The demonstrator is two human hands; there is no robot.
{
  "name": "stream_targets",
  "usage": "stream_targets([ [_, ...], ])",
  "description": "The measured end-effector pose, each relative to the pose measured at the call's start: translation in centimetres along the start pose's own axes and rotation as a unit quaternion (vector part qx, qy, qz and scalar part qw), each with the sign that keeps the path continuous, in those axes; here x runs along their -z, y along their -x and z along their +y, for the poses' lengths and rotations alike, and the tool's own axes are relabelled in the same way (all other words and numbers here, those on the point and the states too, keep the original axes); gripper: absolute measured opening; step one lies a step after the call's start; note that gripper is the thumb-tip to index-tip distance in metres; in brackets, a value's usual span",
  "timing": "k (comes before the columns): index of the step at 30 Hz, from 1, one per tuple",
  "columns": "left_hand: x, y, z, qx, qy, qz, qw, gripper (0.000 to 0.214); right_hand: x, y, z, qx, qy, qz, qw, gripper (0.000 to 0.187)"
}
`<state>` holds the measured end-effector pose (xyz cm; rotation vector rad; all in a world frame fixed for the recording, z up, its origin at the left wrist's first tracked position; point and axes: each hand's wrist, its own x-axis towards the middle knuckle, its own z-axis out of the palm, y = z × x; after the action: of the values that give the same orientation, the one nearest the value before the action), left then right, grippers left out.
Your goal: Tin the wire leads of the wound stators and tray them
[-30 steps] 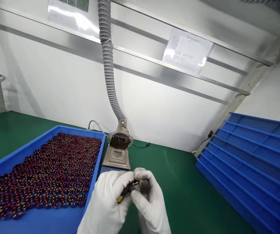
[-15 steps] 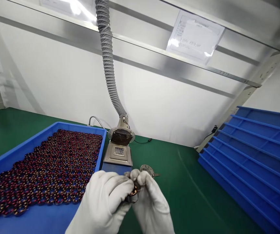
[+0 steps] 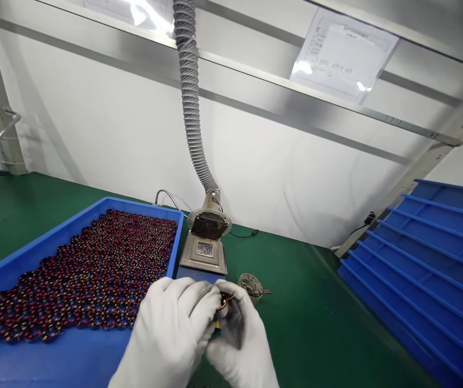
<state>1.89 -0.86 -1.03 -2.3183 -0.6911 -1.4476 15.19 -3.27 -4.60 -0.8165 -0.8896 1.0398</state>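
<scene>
Both hands wear white gloves and meet low in the middle of the head view. My left hand (image 3: 173,328) pinches a small round wound coil (image 3: 224,305), dark-rimmed with copper wire showing inside. Curled around the coil's far side is my right hand (image 3: 245,339), its index finger at the top of the part and its thumb lower down, apart from the coil. The fingers cover much of the part. A bit of yellow shows just beneath it; what it is I cannot make out. Many similar ring coils (image 3: 106,275), dark with red and copper, fill a blue tray (image 3: 94,353) at left.
Behind my hands stands a metal-based fume extractor (image 3: 209,223) with a grey ribbed hose (image 3: 191,91). A small round tin (image 3: 251,285) holding grey bits sits right of it. Stacked blue trays (image 3: 425,269) lean at the right on the green table (image 3: 316,323).
The view has shifted slightly, so the surroundings sit further right. My right hand has turned around the coil, its thumb now lower and away from it. My left hand still pinches the coil.
</scene>
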Motion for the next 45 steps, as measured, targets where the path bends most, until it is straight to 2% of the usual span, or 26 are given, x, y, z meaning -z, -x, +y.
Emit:
stream_targets([
  [4, -0.3, 0.5, -0.3, 0.045, 0.031, -0.038, 0.998, 0.018, 0.1, 0.0, -0.5, -0.025, -0.062, -0.024, 0.998, 0.037],
  [8, -0.6, 0.9, -0.9, 0.07, 0.156, -0.103, 0.98, 0.026, -0.4, 0.3, -1.1, -0.085, -0.154, -0.039, 0.984, 0.03],
  [10, -0.8, 1.0, -1.1, 0.096, 0.223, -0.097, 0.965, 0.02, -0.6, 0.3, -1.1, -0.097, -0.174, -0.046, 0.979, 0.029],
  [12, -1.0, 1.0, -1.3, 0.153, 0.294, -0.067, 0.941, 0.012, -0.7, 0.3, -1.0, -0.105, -0.185, -0.066, 0.975, 0.029],
  [16, -0.4, 0.7, -1.6, 0.319, 0.388, -0.001, 0.865, 0.015, -0.4, 0.7, -1.0, -0.137, -0.17, -0.088, 0.972, 0.03],
  [18, 0.2, 0.3, -1.7, 0.367, 0.387, -0.015, 0.846, 0.01, -0.1, 0.9, -1.1, -0.131, -0.15, -0.068, 0.978, 0.029],
  [21, 0.5, -0.3, -1.4, 0.358, 0.42, -0.096, 0.828, 0.018, 0.1, 1.1, -1.0, -0.097, -0.123, -0.029, 0.987, 0.027],
  [22, 0.4, -0.3, -1.1, 0.354, 0.44, -0.099, 0.819, 0.016, 0.0, 1.1, -0.9, -0.09, -0.116, -0.025, 0.989, 0.027],
  [23, 0.1, -0.3, -0.8, 0.356, 0.462, -0.084, 0.808, 0.012, 0.0, 1.0, -0.9, -0.086, -0.111, -0.025, 0.99, 0.026],
  [28, -0.3, 0.3, -0.6, 0.407, 0.518, 0.061, 0.749, 0.007, -0.4, 1.1, -0.8, -0.123, -0.137, -0.06, 0.981, 0.022],
  [30, 0.2, 0.1, -1.0, 0.443, 0.488, 0.06, 0.749, 0.006, -0.5, 1.2, -0.9, -0.137, -0.155, -0.068, 0.976, 0.023],
  [31, 0.4, -0.1, -1.1, 0.446, 0.474, 0.024, 0.759, 0.011, -0.5, 1.2, -0.9, -0.137, -0.158, -0.067, 0.975, 0.023],
  [33, 0.6, -0.4, -1.0, 0.413, 0.469, -0.067, 0.778, 0.02, -0.7, 1.2, -0.8, -0.122, -0.159, -0.057, 0.978, 0.023],
  [34, 0.4, -0.6, -0.8, 0.395, 0.476, -0.093, 0.781, 0.019, -0.8, 1.1, -0.7, -0.112, -0.157, -0.052, 0.98, 0.023],
  [35, 0.2, -0.6, -0.5, 0.382, 0.487, -0.091, 0.78, 0.015, -0.9, 1.0, -0.6, -0.102, -0.155, -0.049, 0.981, 0.024],
  [37, -0.5, -0.5, -0.1, 0.387, 0.503, -0.044, 0.772, 0.01, -1.0, 0.8, -0.4, -0.091, -0.148, -0.051, 0.983, 0.028],
  [42, -0.6, 0.3, -0.9, 0.472, 0.476, 0.055, 0.74, 0.01, -0.4, 1.0, -0.7, -0.133, -0.163, -0.068, 0.975, 0.03],
  [43, -0.4, 0.4, -1.1, 0.474, 0.458, 0.055, 0.75, 0.009, -0.2, 1.1, -0.8, -0.14, -0.177, -0.068, 0.972, 0.029],
  [45, -0.2, 0.6, -1.3, 0.434, 0.415, -0.011, 0.8, 0.016, 0.1, 1.2, -0.9, -0.149, -0.213, -0.071, 0.963, 0.026],
])
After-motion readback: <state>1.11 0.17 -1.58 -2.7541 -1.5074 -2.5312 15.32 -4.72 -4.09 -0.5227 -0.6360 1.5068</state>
